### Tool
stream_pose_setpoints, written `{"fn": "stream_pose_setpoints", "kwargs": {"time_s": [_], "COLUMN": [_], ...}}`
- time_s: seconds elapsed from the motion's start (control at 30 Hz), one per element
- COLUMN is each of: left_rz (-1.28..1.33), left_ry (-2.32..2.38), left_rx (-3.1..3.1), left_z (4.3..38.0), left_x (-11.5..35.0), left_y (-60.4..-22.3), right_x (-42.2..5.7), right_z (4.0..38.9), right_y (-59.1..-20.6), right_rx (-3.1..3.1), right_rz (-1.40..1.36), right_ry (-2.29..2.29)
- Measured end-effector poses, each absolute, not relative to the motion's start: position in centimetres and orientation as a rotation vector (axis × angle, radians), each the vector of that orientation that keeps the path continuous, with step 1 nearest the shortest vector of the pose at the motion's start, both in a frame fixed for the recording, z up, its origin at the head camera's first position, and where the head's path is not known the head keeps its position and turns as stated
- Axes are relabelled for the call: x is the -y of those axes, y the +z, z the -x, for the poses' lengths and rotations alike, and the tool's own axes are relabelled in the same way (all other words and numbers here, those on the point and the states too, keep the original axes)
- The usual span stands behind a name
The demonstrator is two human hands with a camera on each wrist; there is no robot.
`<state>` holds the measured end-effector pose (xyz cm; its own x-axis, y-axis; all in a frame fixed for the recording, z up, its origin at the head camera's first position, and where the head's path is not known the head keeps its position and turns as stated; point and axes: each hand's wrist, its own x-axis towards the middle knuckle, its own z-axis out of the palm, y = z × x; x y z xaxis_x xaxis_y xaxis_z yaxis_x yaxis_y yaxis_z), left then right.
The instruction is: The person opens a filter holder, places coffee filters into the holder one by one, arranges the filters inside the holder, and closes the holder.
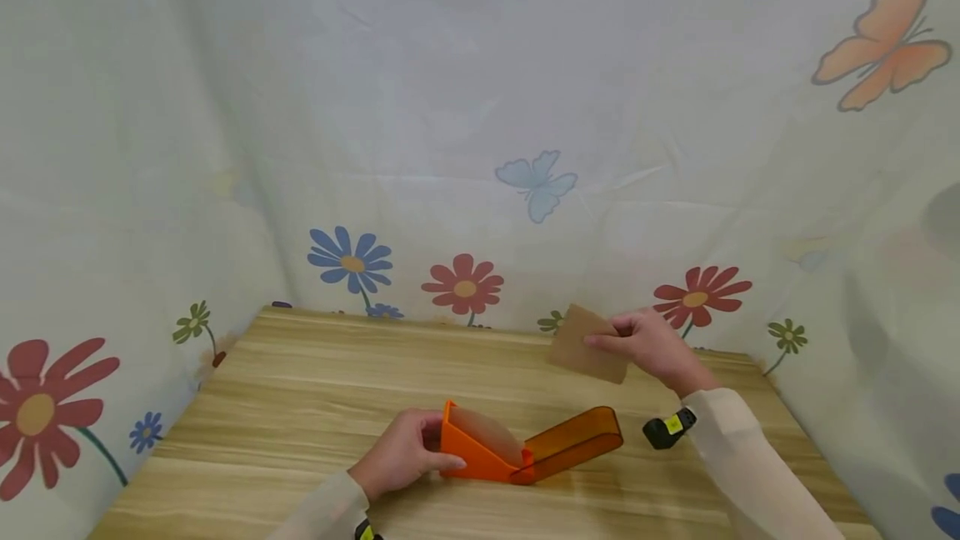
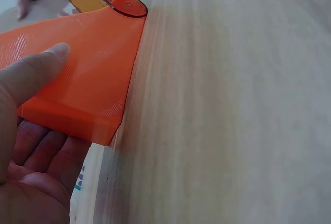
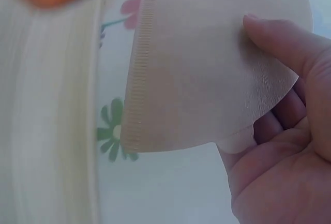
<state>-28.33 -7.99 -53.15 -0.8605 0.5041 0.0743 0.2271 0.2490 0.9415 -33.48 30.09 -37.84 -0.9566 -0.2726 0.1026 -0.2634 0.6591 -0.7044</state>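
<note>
A paper coffee filter (image 1: 577,348) is pinched in my right hand (image 1: 656,348), raised over the far right part of the table. In the right wrist view the tan filter (image 3: 191,69) shows its crimped edge, with the thumb on its face and the fingers behind. My left hand (image 1: 405,448) grips the closed end of an orange filter holder (image 1: 476,458), thumb on the near side and fingers beyond it. The holder's amber see-through lid (image 1: 573,440) is swung open on its hinge, pointing right. More tan filter paper (image 1: 487,432) sits inside the holder; how many sheets, I cannot tell.
The wood-grain table (image 1: 322,390) ends at a back edge close behind the right hand. A pale curtain (image 1: 420,107) printed with flowers and butterflies hangs behind and along both sides. A black wrist camera (image 1: 667,429) sits at the right cuff.
</note>
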Motion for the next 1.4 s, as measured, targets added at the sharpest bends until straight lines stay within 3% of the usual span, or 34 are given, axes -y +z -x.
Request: {"fn": "stream_pose_setpoints", "kwargs": {"time_s": [0.5,1.4], "left_rz": [-0.68,-0.693], "left_ry": [1.684,1.637], "left_rx": [-2.243,-2.291], "left_z": [28.4,28.7], "left_x": [8.1,8.1], "left_y": [-53.1,-53.5], "right_x": [-26.1,-22.3], "right_z": [30.2,29.2], "right_y": [-35.1,-38.0], "right_rx": [-2.761,-2.652], "right_rz": [0.71,0.775], "right_ry": [-1.297,-1.298]}}
